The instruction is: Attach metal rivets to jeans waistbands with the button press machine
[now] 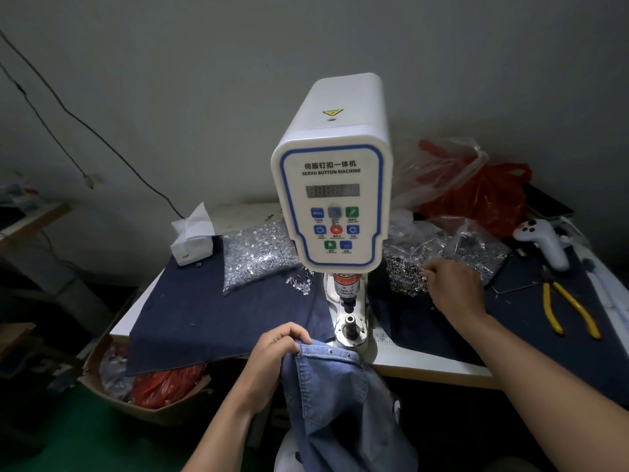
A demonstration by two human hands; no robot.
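Note:
The white servo button machine [335,185] stands at the table's middle, its lower die [350,327] bare. My left hand [274,352] grips the top edge of the blue jeans [335,396], which hang off the table's front edge just below the die. Small metal studs show along that edge. My right hand [449,287] reaches into an open bag of dark metal rivets [405,270] to the machine's right; its fingertips are curled into the pile, and I cannot tell whether they pinch one.
A bag of shiny silver rivet parts [255,257] and a tissue pack [192,238] lie left of the machine on dark denim cloth [211,321]. Yellow-handled pliers [566,310], a white controller [544,241] and red plastic bags [476,192] sit right. A cardboard box [146,386] stands below left.

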